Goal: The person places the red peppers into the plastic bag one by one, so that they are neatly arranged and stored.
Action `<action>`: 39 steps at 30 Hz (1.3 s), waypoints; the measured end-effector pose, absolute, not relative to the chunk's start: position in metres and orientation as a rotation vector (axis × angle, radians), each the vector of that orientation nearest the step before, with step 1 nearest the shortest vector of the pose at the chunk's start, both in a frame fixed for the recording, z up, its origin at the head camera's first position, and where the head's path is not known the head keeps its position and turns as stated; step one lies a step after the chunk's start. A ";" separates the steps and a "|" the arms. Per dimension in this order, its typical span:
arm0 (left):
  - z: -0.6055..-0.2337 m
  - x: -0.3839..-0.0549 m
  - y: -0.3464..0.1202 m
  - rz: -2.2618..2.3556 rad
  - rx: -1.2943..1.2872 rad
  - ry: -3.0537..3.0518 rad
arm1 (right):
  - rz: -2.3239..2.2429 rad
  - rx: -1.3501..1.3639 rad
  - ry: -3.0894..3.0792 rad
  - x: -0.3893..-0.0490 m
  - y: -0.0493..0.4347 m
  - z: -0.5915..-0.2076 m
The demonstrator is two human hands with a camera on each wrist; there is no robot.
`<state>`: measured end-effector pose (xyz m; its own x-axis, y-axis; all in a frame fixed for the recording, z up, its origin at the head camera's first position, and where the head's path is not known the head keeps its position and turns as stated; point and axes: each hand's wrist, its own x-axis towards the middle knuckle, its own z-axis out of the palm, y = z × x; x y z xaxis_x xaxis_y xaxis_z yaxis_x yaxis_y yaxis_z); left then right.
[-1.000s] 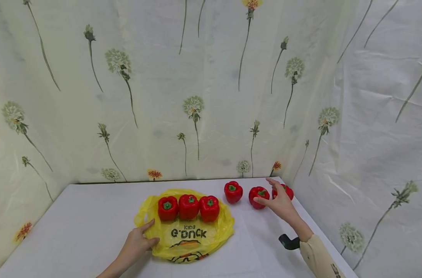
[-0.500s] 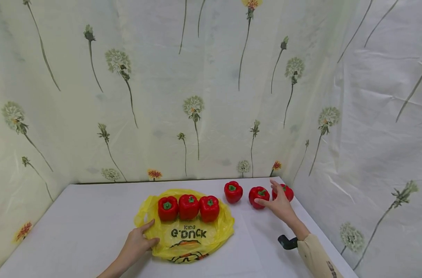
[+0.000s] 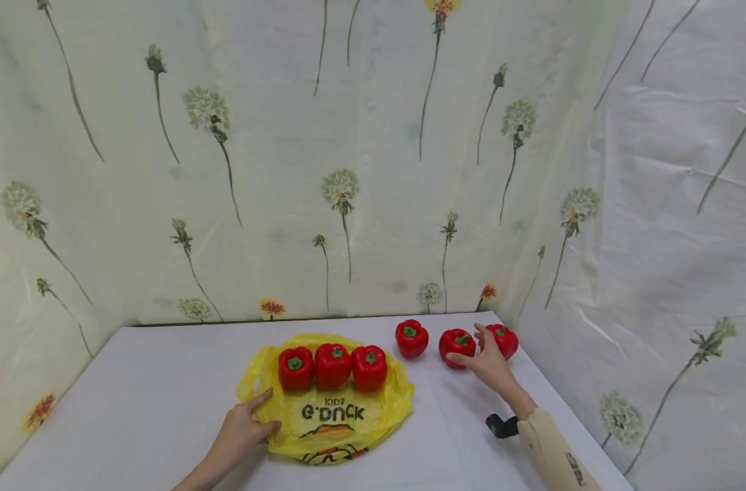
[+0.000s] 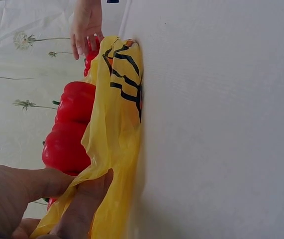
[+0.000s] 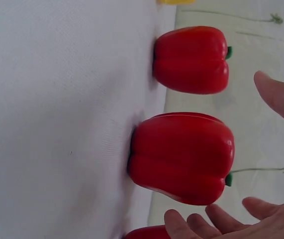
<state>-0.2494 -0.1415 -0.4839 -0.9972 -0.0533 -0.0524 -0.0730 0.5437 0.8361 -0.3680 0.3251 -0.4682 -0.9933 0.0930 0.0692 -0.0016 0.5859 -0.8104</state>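
My left hand (image 3: 241, 428) pinches the left rim of a yellow plastic bag (image 3: 293, 431); in the left wrist view the thin plastic (image 4: 113, 144) passes between thumb and finger. Three red bell peppers (image 3: 296, 369) stand side by side in the bag's mouth. To the right, three more stand in a loose row on the table. My right hand (image 3: 492, 363) hovers at the row's middle bell pepper (image 3: 457, 348), thumb and fingers spread around it. In the right wrist view a gap shows between the thumb and that pepper (image 5: 181, 157); the fingertips are close below it.
The white table (image 3: 158, 389) meets a dandelion-print curtain (image 3: 275, 170) at the back and right. The row's left bell pepper (image 3: 412, 339) stands near the bag; its right one (image 3: 502, 339) is partly behind my right hand. A black object (image 3: 502, 426) shows beside my right sleeve.
The right hand has drawn in slightly, its raised fingers coming lower toward the middle bell pepper. The left hand and the bag stay put.
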 end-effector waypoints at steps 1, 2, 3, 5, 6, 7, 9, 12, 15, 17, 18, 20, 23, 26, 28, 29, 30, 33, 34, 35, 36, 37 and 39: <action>-0.484 -0.250 -0.142 1.486 -0.112 2.743 | 1.384 -0.077 -2.705 -0.369 0.325 -0.470; -0.485 -0.250 -0.142 1.486 -0.110 2.743 | 1.388 -0.076 -2.704 -0.370 0.325 -0.471; -0.485 -0.250 -0.142 1.487 -0.108 2.741 | 1.392 -0.076 -2.703 -0.371 0.325 -0.473; -0.486 -0.250 -0.142 1.486 -0.104 2.745 | 1.391 -0.084 -2.701 -0.373 0.325 -0.475; -0.486 -0.250 -0.142 1.487 -0.102 2.745 | 1.392 -0.089 -2.701 -0.374 0.325 -0.477; -0.486 -0.250 -0.141 1.487 -0.102 2.744 | 1.385 -0.098 -2.704 -0.375 0.325 -0.478; -0.487 -0.250 -0.141 1.485 -0.098 2.747 | 1.378 -0.118 -2.706 -0.376 0.325 -0.480; -0.486 -0.250 -0.141 1.481 -0.096 2.747 | 1.370 -0.150 -2.714 -0.378 0.322 -0.483; -0.485 -0.250 -0.141 1.479 -0.095 2.747 | 1.385 -0.174 -2.710 -0.379 0.319 -0.485; -0.484 -0.249 -0.141 1.479 -0.092 2.747 | 1.391 -0.185 -2.710 -0.379 0.319 -0.487; -0.484 -0.249 -0.141 1.478 -0.091 2.747 | 1.392 -0.189 -2.711 -0.380 0.319 -0.488; -0.484 -0.249 -0.141 1.478 -0.081 2.752 | 1.392 -0.200 -2.712 -0.381 0.318 -0.489; -0.485 -0.250 -0.142 1.478 -0.070 2.754 | 1.386 -0.204 -2.714 -0.382 0.318 -0.491; -0.487 -0.250 -0.142 1.476 -0.066 2.752 | 1.381 -0.210 -2.718 -0.383 0.318 -0.493; -0.487 -0.250 -0.142 1.473 -0.069 2.748 | 1.382 -0.211 -2.717 -0.383 0.319 -0.494; -0.487 -0.250 -0.142 1.471 -0.067 2.747 | 1.385 -0.213 -2.716 -0.383 0.319 -0.494; -0.487 -0.250 -0.142 1.471 -0.068 2.745 | 1.386 -0.217 -2.716 -0.383 0.318 -0.495; -0.486 -0.250 -0.142 1.476 -0.071 2.738 | 1.392 -0.222 -2.711 -0.383 0.318 -0.495; -0.486 -0.250 -0.142 1.478 -0.069 2.736 | 1.393 -0.223 -2.709 -0.383 0.318 -0.495; -0.486 -0.250 -0.142 1.482 -0.069 2.733 | 1.396 -0.226 -2.706 -0.383 0.318 -0.496; -0.485 -0.250 -0.142 1.486 -0.073 2.729 | 1.394 -0.228 -2.706 -0.383 0.318 -0.496; -0.485 -0.250 -0.142 1.486 -0.074 2.729 | 1.395 -0.229 -2.702 -0.383 0.318 -0.497; -0.485 -0.249 -0.142 1.484 -0.074 2.734 | 1.393 -0.237 -2.694 -0.384 0.319 -0.497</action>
